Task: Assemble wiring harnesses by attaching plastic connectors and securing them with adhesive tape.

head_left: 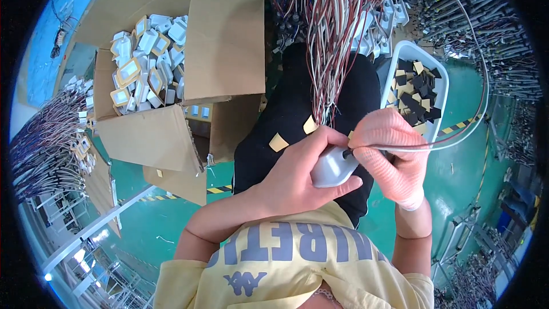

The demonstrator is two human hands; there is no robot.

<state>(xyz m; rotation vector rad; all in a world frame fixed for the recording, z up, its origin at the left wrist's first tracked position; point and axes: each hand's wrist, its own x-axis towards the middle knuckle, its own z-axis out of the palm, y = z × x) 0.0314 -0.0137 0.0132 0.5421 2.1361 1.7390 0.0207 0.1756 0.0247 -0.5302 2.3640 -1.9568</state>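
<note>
My bare left hand [289, 166] is wrapped round a smooth white plastic housing [333, 170] above my lap. My right hand [393, 151], in an orange knit glove, pinches a cable [437, 146] where its dark end meets the housing's right side. From there the red and white cable loops out to the right and up. Whether the dark end sits inside the housing is hidden by my fingers. Two small tan squares [278, 142] lie on my dark trousers. Just beyond my hands, a thick bundle of red and white wires [331, 46] rests across my lap.
At the left stands an open cardboard box [226, 40] filled with white housings [150, 51], some with tan rims. A white tub [439, 115] at the right holds black and tan pieces. More cable bundles [40, 149] line both sides. The floor [457, 86] is green.
</note>
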